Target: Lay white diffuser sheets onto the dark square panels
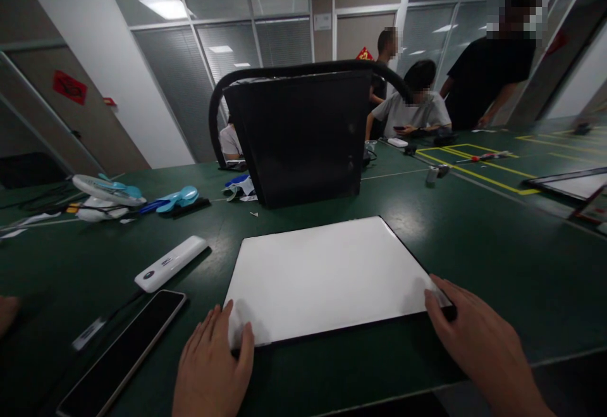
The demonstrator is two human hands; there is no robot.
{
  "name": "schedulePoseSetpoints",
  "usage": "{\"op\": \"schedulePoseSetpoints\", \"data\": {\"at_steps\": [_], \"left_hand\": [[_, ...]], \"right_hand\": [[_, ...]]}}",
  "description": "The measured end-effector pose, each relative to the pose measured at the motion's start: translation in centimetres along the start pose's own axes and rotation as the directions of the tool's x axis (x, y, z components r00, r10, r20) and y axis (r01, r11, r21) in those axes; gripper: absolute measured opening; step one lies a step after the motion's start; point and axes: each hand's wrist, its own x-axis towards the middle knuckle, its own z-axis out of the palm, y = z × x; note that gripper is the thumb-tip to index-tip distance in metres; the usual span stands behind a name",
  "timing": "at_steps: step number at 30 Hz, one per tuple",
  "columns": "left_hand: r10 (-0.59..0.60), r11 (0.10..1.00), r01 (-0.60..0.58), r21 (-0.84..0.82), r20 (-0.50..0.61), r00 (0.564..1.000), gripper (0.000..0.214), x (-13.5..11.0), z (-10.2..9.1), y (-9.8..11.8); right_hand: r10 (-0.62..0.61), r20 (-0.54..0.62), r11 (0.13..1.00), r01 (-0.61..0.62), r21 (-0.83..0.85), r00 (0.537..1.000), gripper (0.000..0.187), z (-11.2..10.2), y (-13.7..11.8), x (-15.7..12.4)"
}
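Observation:
A white board (322,278) with a thin black edge, like a small whiteboard, lies flat on the green table (497,265). Its surface shows no marks. My left hand (211,363) grips the near left corner, fingers along the left side and thumb at the front edge. At the near right corner my right hand (474,325) holds the board too, its thumb over the front edge and its fingers on the right side. The undersides of the fingertips are hidden.
Left of the board lie a phone (126,354) and a white device (171,264) on a cable. Behind it stands a black panel-like object (303,138) with a curved tube. Light-blue items (177,199) lie far left. Several people are at the back.

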Motion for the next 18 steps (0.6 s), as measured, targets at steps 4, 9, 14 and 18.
{"op": "schedulePoseSetpoints", "data": {"at_steps": [4, 9, 14, 18], "left_hand": [[-0.160, 0.966, 0.173, -0.190, 0.084, 0.984, 0.074, 0.2, -1.3, -0.1], [-0.327, 0.828, 0.402, -0.392, 0.245, 0.913, 0.070, 0.3, -2.3, -0.6], [-0.332, 0.744, 0.390, -0.542, 0.207, 0.920, 0.065, 0.6, -2.0, -1.1], [-0.355, 0.733, 0.394, -0.554, 0.182, 0.917, 0.063, 1.0, -1.8, -1.5]], "right_hand": [[0.121, 0.012, 0.990, -0.122, 0.066, 0.993, 0.081, -0.1, -0.9, -0.2], [0.239, 0.079, 0.948, -0.250, 0.198, 0.968, 0.084, -1.5, -0.4, -1.1], [0.171, 0.033, 0.919, -0.171, 0.356, 0.985, 0.079, -2.0, 1.5, -3.5], [-0.127, -0.114, 0.951, 0.154, 0.268, 0.985, 0.065, -1.5, 3.3, -5.7]]}}
